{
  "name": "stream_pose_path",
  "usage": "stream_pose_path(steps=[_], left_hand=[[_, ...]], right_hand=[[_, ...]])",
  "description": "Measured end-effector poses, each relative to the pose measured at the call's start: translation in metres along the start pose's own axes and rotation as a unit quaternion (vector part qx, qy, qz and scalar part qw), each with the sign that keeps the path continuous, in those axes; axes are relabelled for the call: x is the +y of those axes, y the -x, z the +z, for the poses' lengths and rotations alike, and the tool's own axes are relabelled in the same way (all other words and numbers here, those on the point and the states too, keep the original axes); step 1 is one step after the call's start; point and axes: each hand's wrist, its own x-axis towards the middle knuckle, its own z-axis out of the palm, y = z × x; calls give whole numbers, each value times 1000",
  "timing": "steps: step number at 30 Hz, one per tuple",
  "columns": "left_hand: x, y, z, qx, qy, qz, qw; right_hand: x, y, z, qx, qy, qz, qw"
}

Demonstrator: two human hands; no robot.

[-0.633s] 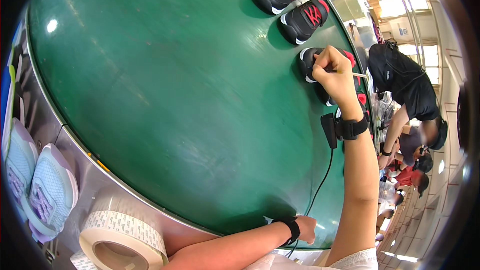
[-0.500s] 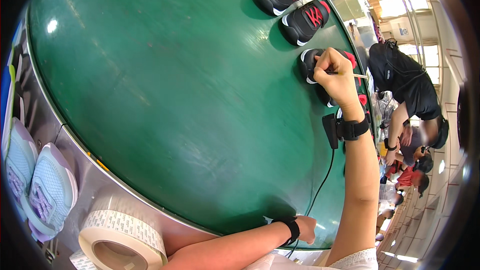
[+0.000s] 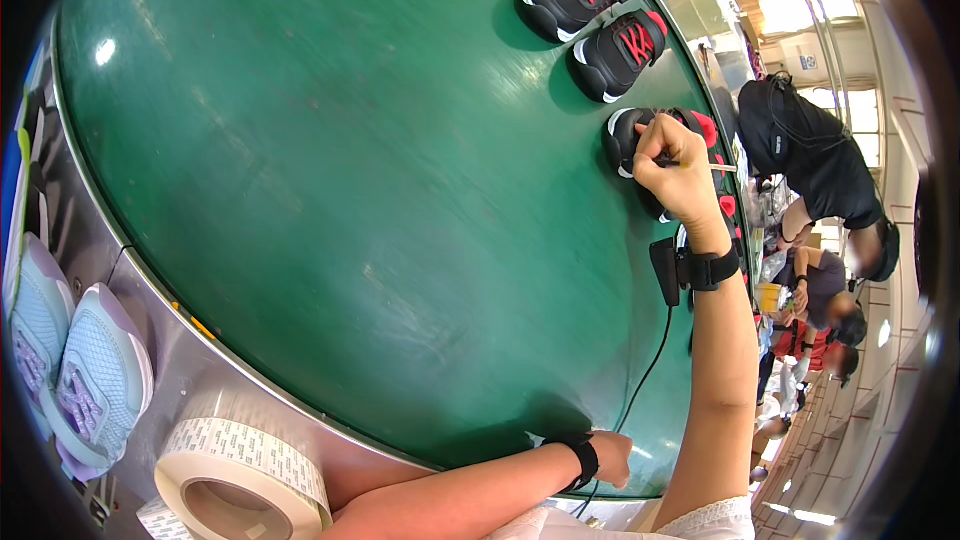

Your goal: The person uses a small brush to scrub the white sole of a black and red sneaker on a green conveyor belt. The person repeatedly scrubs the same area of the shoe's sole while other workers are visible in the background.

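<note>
My right hand (image 3: pixel 676 172) is closed in a pinch on a thin stick-like tool (image 3: pixel 722 168), whose pale end sticks out towards the right. Its working tip is hidden, so I cannot tell whether it is a brush or a pen. Beneath the fingers stands a black shoe (image 3: pixel 622 136) with a white sole edge and a red heel collar. My left hand (image 3: pixel 611 459) rests low at the near side of the green belt (image 3: pixel 350 190), its fingers bent down and mostly hidden. Farther up stand two matching black shoes with red straps, one (image 3: pixel 570 2) beyond the other (image 3: pixel 615 58).
A large tape roll (image 3: pixel 240 450) sits at lower left on the metal rim, beside light-blue shoes (image 3: pixel 100 380). Black straps with a cable (image 3: pixel 650 370) circle my wrists. Across the belt a person in black (image 3: pixel 820 160) bends forward, with several others behind.
The black shoes have shifted slightly down and right. My right hand has moved a little the same way, still over its shoe. My left hand stays put. The person in black has moved their arm.
</note>
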Motion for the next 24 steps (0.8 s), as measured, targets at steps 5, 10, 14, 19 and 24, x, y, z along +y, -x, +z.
stream_pose_path(steps=[5, 10, 14, 19, 24], left_hand=[[2, 7, -6, 0, -4, -1, 1000], [3, 9, -9, 0, -7, 3, 1000], [-2, 3, -2, 30, -3, 19, 999], [0, 3, 3, 52, -12, 46, 997], [3, 11, -4, 36, -7, 38, 999]], right_hand=[[1, 2, -1, -7, 23, -13, 1000], [1, 2, -8, -16, -13, 19, 1000], [1, -12, -17, 22, -163, 39, 986], [2, -48, -4, 78, -85, 12, 993], [3, -55, -2, 74, -75, 19, 994]])
